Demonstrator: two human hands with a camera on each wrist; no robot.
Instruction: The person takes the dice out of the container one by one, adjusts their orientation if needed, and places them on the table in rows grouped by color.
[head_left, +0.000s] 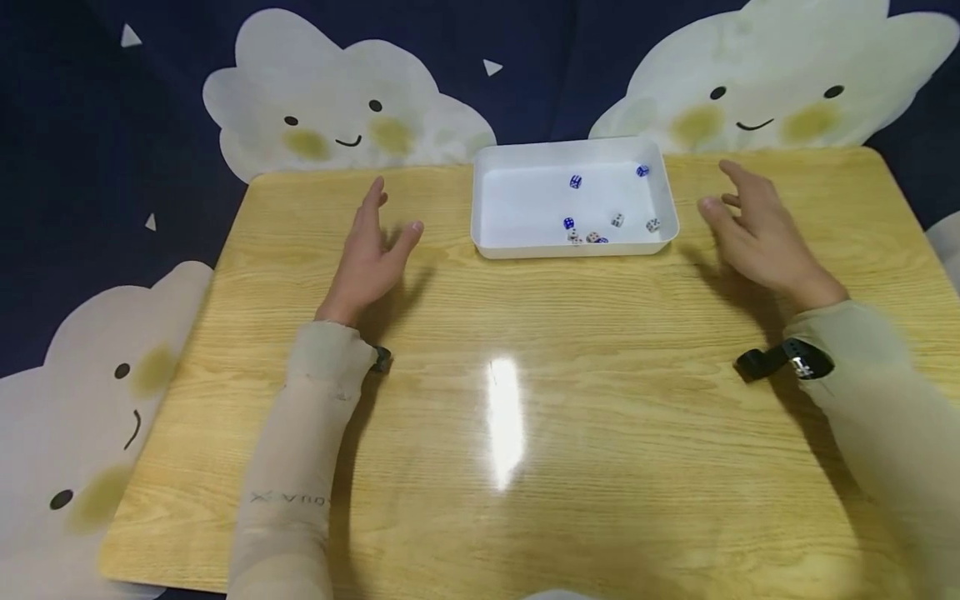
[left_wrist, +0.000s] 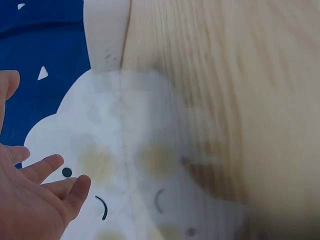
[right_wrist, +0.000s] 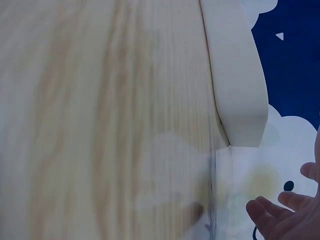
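Observation:
A white rectangular tray (head_left: 517,250) stands at the back of the table, holding several dice. Some are blue, such as the blue die (head_left: 575,182) near its middle; others are pale, like the white die (head_left: 617,220). To the left of the tray my left hand (head_left: 367,262) hovers over the wood, thumb spread from the fingers and nothing held. My right hand (head_left: 765,237) is off the tray's right end, also bare, with relaxed fingers. Each wrist view shows its hand, the left hand (left_wrist: 40,200) and the right hand (right_wrist: 290,215), beside the tray's white outer wall (right_wrist: 237,75).
The wooden table (head_left: 600,400) fills most of the head view and shows a bright light reflection. Behind it hangs a dark blue cloth (head_left: 540,58) with smiling white clouds. A dark strap (head_left: 787,360) sits at my right wrist.

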